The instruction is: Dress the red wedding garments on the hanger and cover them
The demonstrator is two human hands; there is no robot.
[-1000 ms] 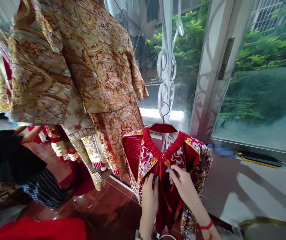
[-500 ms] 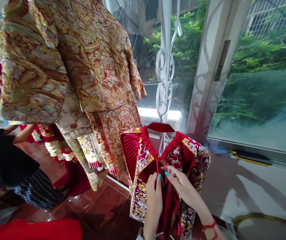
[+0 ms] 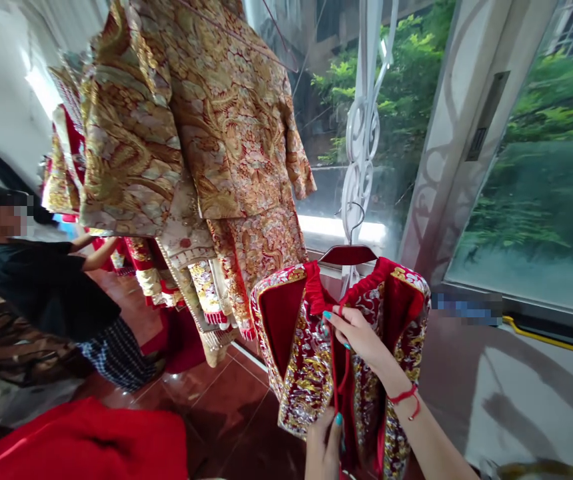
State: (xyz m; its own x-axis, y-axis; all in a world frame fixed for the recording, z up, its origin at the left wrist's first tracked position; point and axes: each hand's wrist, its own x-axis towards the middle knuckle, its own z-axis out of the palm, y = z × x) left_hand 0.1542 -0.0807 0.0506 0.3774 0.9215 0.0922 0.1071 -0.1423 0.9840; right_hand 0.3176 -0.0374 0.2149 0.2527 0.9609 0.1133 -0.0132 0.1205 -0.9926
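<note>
A red embroidered skirt [image 3: 306, 353] with gold and silver thread hangs from a red hanger [image 3: 349, 253] hooked on a white scrolled rack [image 3: 361, 133]. My right hand [image 3: 356, 333] is closed, pinching the skirt's red waistband near its top centre. My left hand [image 3: 323, 450] sits low at the frame's bottom edge, fingers pinched on a thin red cord or strap [image 3: 342, 380] that runs down the skirt's opening. Both hands have teal nails; a red string circles my right wrist.
Gold and red embroidered jackets [image 3: 191, 133] hang at upper left over more garments. Another person in a black top [image 3: 41, 287] crouches at the left. Red cloth [image 3: 81, 447] lies at lower left on the dark red tiled floor [image 3: 226, 413]. A glass door [image 3: 531, 167] stands to the right.
My left hand dropped from the waistband to low on the skirt, drawing the red cord down. My right hand moved up to the waistband. The view shifted left, showing more of the other person.
</note>
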